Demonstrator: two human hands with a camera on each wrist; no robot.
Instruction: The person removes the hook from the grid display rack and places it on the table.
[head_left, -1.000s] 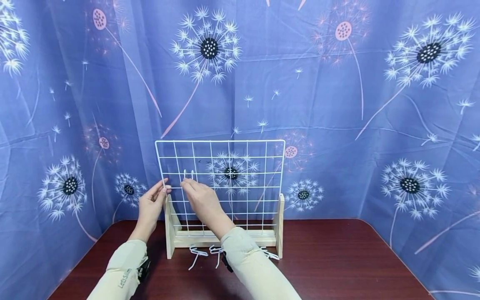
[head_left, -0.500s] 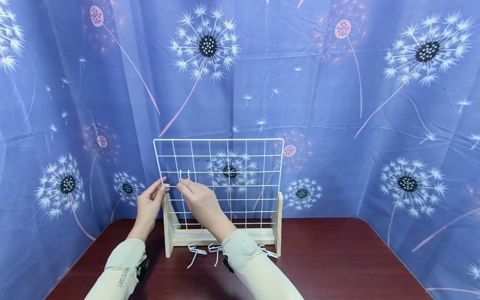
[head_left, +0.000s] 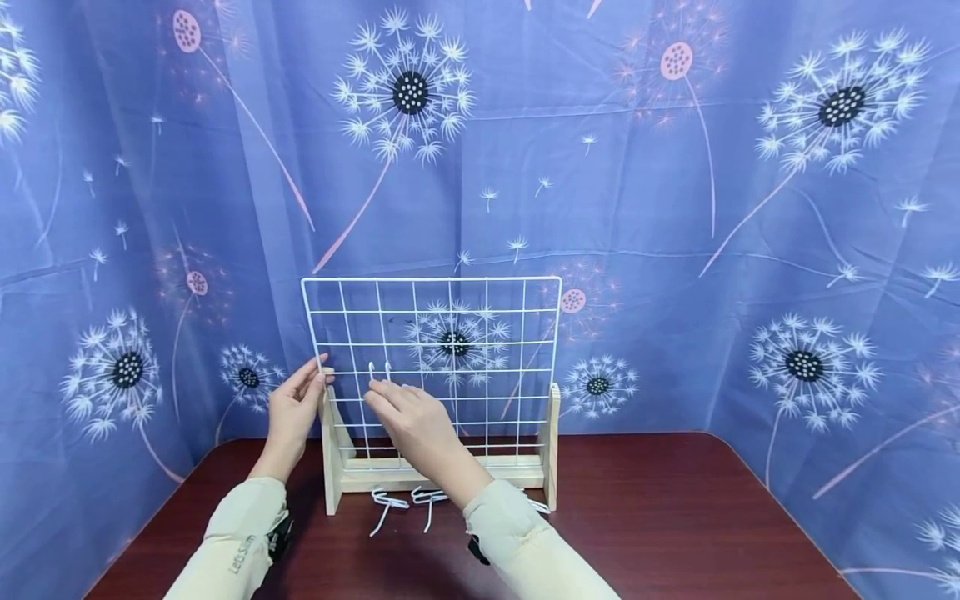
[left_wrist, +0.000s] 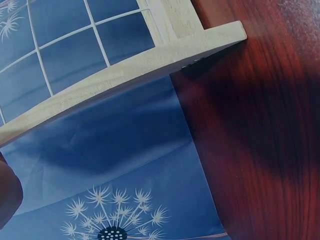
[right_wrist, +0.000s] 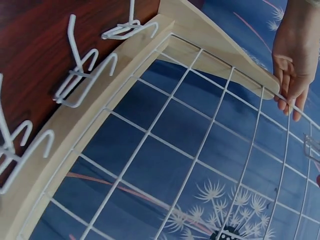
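Observation:
A white wire grid panel (head_left: 450,278) stands upright in a pale wooden stand (head_left: 552,442). My left hand (head_left: 292,412) pinches the panel's left edge between thumb and fingers, just above the stand's side post. In front of the panel's left part, my right hand (head_left: 420,429) holds a white wire double hook (head_left: 372,371). The hook's two bent tips point up near a horizontal wire; whether they touch it I cannot tell. In the right wrist view that hook (right_wrist: 311,147) shows only partly at the right edge, its held end mostly out of frame.
Similar white hooks lie on the dark red table (head_left: 675,517) before the stand: one hook (head_left: 388,500) at left, another hook (head_left: 429,497) beside it, and a third hook (head_left: 538,505) partly behind the right sleeve. A blue dandelion-print curtain (head_left: 645,208) hangs behind.
My right hand has lowered the hook by roughly one grid row and shifted slightly right against the panel. My left hand keeps its place on the edge. The head view has turned slightly.

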